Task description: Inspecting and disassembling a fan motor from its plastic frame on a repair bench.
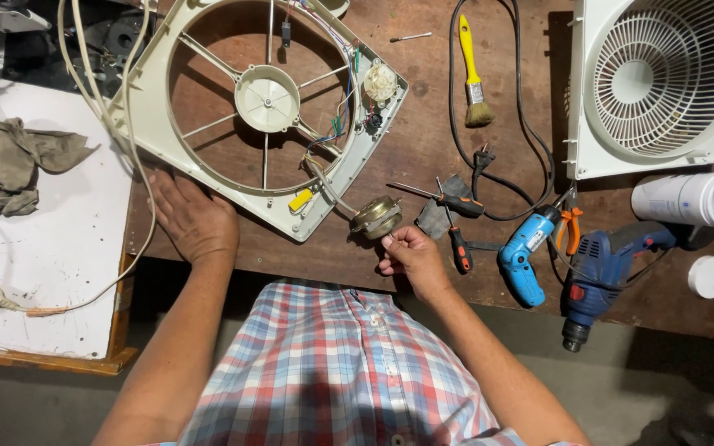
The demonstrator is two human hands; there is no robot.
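A cream plastic fan housing (208, 165) with a round opening and a hub on spokes lies on the brown workbench (423, 149). My left hand (194, 219) rests flat on the bench against the housing's near edge, fingers spread. A small round metal part (376, 217) hangs on wires from the housing's corner. My right hand (406, 252) is curled just below this part, with fingertips pinched at its lower edge. Coloured wires and a round timer dial (380, 82) sit on the housing's right side.
Screwdrivers (456, 239), a light blue tool (525, 256), orange pliers (570, 227) and a dark blue drill (601, 268) lie to the right. A yellow brush (473, 70), black cord, white fan grille (663, 83) and white tube (692, 198) sit behind. A white board with a rag (6, 165) is on the left.
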